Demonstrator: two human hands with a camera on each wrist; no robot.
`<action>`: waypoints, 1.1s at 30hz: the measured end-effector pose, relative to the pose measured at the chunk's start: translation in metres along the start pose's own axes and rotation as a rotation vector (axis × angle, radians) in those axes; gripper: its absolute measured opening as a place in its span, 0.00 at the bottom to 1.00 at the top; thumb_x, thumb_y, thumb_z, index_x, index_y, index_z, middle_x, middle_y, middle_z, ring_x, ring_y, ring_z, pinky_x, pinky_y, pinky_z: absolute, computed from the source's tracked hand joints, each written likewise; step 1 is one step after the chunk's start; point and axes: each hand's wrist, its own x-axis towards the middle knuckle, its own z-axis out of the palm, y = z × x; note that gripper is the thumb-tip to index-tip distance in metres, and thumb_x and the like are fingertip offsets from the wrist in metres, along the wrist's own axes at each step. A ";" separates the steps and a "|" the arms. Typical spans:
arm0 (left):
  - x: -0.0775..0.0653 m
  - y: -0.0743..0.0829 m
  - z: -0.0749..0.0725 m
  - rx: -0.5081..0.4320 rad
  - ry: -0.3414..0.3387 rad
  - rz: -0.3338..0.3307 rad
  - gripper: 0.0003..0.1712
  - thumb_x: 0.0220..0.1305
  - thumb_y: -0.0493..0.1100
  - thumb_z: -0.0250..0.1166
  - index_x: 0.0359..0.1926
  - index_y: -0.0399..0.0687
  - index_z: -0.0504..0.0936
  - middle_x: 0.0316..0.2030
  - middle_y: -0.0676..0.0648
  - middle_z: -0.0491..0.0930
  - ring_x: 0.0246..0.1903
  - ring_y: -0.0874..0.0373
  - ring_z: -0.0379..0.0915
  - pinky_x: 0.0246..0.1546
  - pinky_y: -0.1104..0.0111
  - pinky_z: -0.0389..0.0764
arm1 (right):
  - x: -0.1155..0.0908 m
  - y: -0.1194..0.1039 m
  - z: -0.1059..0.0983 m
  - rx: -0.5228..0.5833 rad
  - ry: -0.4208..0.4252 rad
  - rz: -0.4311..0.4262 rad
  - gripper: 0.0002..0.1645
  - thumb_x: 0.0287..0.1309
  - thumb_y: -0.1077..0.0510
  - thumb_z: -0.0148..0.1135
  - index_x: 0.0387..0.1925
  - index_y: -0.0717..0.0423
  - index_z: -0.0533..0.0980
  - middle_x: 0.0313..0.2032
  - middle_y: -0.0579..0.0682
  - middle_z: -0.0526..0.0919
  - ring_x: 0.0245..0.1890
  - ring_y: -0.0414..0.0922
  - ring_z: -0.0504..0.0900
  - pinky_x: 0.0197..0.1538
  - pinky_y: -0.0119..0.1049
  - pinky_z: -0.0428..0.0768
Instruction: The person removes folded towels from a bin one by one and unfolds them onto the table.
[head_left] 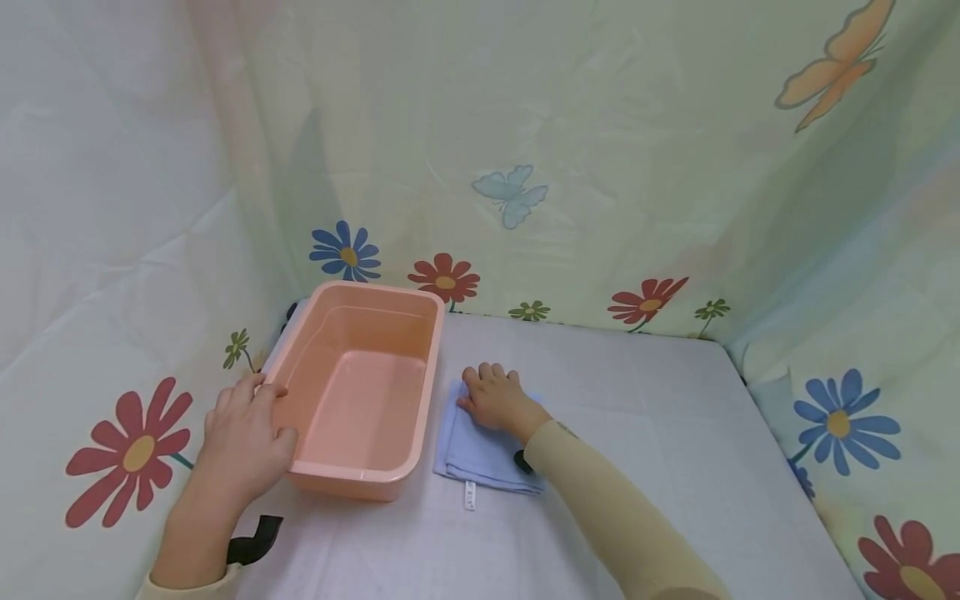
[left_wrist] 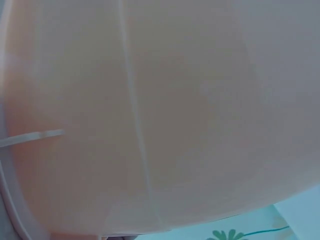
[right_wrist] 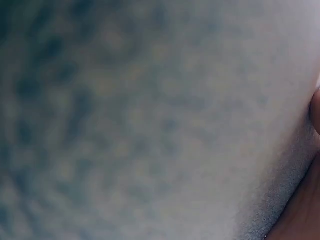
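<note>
Holding a tub [head_left: 360,417] by its left rim with the left grip [head_left: 247,433], bending fingers over the edge and clamping on the plastic. Resting the right grip [head_left: 495,400] on the far part of a folded cloth [head_left: 480,458], just right of the tub on the pale worktop [head_left: 637,425]. Showing rounded corners, deep smooth walls and a wide lip on the tub, all in peach, at the worktop's left side. Lying flat in soft light blue, showing stacked layers along the cloth's near edge and trailing a small white label [head_left: 470,496], bearing print too tiny to read. Hiding the cloth's far middle under the right grip and part of its right side behind a beige sleeve [head_left: 622,517]; curling fingertips out of sight, leaving a pinch or a plain press impossible to tell. Covering a stretch of the tub's left rim with the left grip, losing some fingers from sight. Showing only partly, beside the left wrist, a black piece [head_left: 255,542] too concealed to identify. Filling the left wrist view with a hazy pinkish surface [left_wrist: 175,125], and the right with a grey-blue blur, catching just a sliver of skin at the right edge.
</note>
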 end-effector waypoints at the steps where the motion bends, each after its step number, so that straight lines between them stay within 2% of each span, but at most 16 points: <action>1: 0.000 0.000 0.000 0.001 -0.001 0.001 0.34 0.57 0.39 0.69 0.65 0.34 0.76 0.70 0.28 0.67 0.63 0.29 0.61 0.58 0.29 0.68 | 0.001 0.000 0.001 0.000 -0.006 0.007 0.26 0.81 0.33 0.48 0.61 0.47 0.65 0.50 0.53 0.73 0.51 0.53 0.70 0.52 0.53 0.70; 10: 0.001 0.004 -0.005 0.029 0.016 0.044 0.29 0.61 0.37 0.67 0.63 0.35 0.77 0.76 0.26 0.63 0.69 0.24 0.59 0.63 0.25 0.62 | 0.007 -0.003 0.002 0.012 -0.043 0.061 0.35 0.76 0.27 0.51 0.65 0.47 0.66 0.50 0.52 0.73 0.51 0.52 0.69 0.55 0.53 0.71; 15: -0.001 0.011 -0.008 0.026 0.036 0.067 0.29 0.62 0.34 0.68 0.65 0.36 0.76 0.77 0.27 0.64 0.71 0.23 0.60 0.67 0.24 0.60 | 0.007 -0.004 -0.003 0.094 -0.039 0.087 0.38 0.72 0.26 0.58 0.69 0.46 0.68 0.52 0.51 0.74 0.55 0.52 0.69 0.58 0.54 0.71; 18: -0.001 0.017 -0.010 0.010 0.054 0.105 0.32 0.63 0.33 0.68 0.68 0.36 0.75 0.77 0.27 0.64 0.72 0.23 0.61 0.70 0.23 0.60 | 0.006 -0.004 -0.006 0.158 -0.025 0.094 0.38 0.70 0.27 0.62 0.68 0.45 0.70 0.53 0.50 0.75 0.56 0.52 0.70 0.58 0.53 0.71; 23: -0.003 0.032 -0.013 0.018 0.096 0.187 0.35 0.66 0.36 0.67 0.73 0.36 0.73 0.77 0.29 0.66 0.72 0.25 0.66 0.67 0.25 0.68 | 0.006 -0.004 -0.013 0.277 0.015 0.087 0.34 0.69 0.31 0.66 0.65 0.45 0.74 0.53 0.50 0.77 0.55 0.51 0.71 0.60 0.52 0.72; 25: -0.005 0.040 -0.014 0.042 0.090 0.200 0.38 0.68 0.40 0.67 0.76 0.38 0.70 0.78 0.32 0.66 0.73 0.28 0.66 0.67 0.26 0.69 | 0.007 -0.004 -0.015 0.305 0.027 0.083 0.33 0.70 0.33 0.67 0.65 0.46 0.74 0.52 0.51 0.78 0.55 0.52 0.71 0.60 0.53 0.72; 28: -0.008 0.053 -0.012 0.050 0.042 0.221 0.41 0.71 0.45 0.66 0.81 0.41 0.65 0.82 0.37 0.63 0.77 0.33 0.62 0.72 0.29 0.66 | 0.007 -0.003 -0.019 0.337 0.033 0.087 0.30 0.70 0.36 0.68 0.62 0.47 0.75 0.50 0.51 0.78 0.54 0.52 0.71 0.60 0.53 0.72; 33: -0.011 0.076 -0.004 0.022 -0.015 0.289 0.43 0.73 0.49 0.64 0.83 0.45 0.62 0.84 0.41 0.59 0.82 0.38 0.58 0.78 0.35 0.62 | 0.007 -0.001 -0.025 0.371 0.022 0.082 0.25 0.71 0.39 0.69 0.57 0.50 0.77 0.46 0.50 0.78 0.50 0.51 0.72 0.57 0.51 0.73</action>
